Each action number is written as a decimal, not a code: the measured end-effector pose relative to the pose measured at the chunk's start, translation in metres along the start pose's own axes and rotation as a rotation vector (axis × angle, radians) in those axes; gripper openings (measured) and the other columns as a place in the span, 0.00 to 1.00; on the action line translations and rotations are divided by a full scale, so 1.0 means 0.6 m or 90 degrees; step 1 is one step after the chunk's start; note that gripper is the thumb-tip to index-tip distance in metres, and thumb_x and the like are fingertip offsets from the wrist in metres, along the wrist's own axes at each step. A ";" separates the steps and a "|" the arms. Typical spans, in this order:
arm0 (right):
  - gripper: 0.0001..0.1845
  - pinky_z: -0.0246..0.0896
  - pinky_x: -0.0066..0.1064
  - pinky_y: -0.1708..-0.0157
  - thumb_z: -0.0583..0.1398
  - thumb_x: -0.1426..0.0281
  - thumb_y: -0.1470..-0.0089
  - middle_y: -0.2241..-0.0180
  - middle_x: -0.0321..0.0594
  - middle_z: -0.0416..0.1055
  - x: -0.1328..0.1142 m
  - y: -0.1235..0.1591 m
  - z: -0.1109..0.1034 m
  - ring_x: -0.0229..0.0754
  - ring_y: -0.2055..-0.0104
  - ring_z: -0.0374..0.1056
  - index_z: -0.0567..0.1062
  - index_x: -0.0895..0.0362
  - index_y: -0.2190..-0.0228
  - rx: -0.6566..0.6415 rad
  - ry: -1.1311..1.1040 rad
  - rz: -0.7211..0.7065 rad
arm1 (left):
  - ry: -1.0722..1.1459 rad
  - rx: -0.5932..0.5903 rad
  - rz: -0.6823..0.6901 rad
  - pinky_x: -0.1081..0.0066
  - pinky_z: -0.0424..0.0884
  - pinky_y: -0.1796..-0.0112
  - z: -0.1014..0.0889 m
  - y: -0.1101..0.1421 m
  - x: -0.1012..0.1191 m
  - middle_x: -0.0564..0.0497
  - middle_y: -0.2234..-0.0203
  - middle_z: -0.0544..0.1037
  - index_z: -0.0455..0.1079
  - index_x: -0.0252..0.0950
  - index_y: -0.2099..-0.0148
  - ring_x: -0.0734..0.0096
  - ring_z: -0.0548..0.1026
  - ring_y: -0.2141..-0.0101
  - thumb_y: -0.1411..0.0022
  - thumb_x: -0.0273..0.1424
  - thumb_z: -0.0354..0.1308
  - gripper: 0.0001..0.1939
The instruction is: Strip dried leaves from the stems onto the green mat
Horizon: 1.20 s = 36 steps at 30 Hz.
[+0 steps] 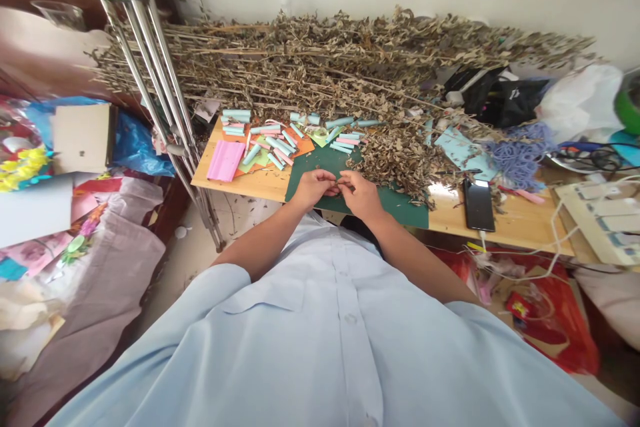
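My left hand (313, 187) and my right hand (361, 193) meet over the dark green cutting mat (400, 210) at the near edge of the wooden table (520, 220). Both have their fingers pinched together on a small thin piece between them, too small to name. Just beyond my hands lie several rolled paper tubes (280, 143) in light blue and pink, and a pile of crumbled dry leaves (400, 157).
A big bundle of dried branches (325, 60) runs along the wall. Metal crutches (160, 93) lean at the table's left end. Pink paper (226, 160), a black phone (479, 203), purple cord (520, 157), bags and a power strip (600, 220) lie around.
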State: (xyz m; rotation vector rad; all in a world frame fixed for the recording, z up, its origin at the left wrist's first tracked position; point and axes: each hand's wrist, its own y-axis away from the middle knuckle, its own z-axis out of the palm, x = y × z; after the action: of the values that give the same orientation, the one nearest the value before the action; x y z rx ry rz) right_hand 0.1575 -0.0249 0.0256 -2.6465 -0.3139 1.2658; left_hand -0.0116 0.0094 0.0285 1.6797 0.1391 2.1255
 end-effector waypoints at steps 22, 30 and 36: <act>0.21 0.71 0.38 0.56 0.57 0.73 0.43 0.61 0.41 0.80 0.004 0.001 0.009 0.47 0.60 0.77 0.69 0.54 0.47 -0.004 0.056 -0.033 | -0.025 -0.005 0.014 0.70 0.79 0.68 -0.004 -0.001 -0.010 0.50 0.75 0.79 0.73 0.29 0.62 0.71 0.80 0.74 0.47 0.27 0.68 0.11; 0.18 0.73 0.35 0.65 0.60 0.69 0.47 0.66 0.38 0.79 0.005 -0.003 0.025 0.42 0.68 0.76 0.70 0.54 0.53 0.032 -0.180 0.141 | -0.032 0.004 0.012 0.72 0.78 0.70 -0.002 -0.001 -0.007 0.50 0.78 0.79 0.73 0.29 0.64 0.71 0.79 0.76 0.46 0.23 0.64 0.06; 0.17 0.73 0.33 0.72 0.62 0.65 0.50 0.66 0.39 0.78 0.008 -0.006 0.030 0.42 0.70 0.76 0.70 0.54 0.57 0.060 -0.314 0.264 | -0.031 0.010 0.019 0.71 0.78 0.69 -0.002 -0.001 -0.009 0.51 0.77 0.79 0.74 0.29 0.63 0.71 0.80 0.74 0.46 0.24 0.65 0.07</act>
State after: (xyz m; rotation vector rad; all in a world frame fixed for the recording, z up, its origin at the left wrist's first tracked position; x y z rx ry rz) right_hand 0.1463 -0.0186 0.0119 -2.3582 0.2418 2.0023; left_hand -0.0116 0.0078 0.0229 1.7524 0.1174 2.1086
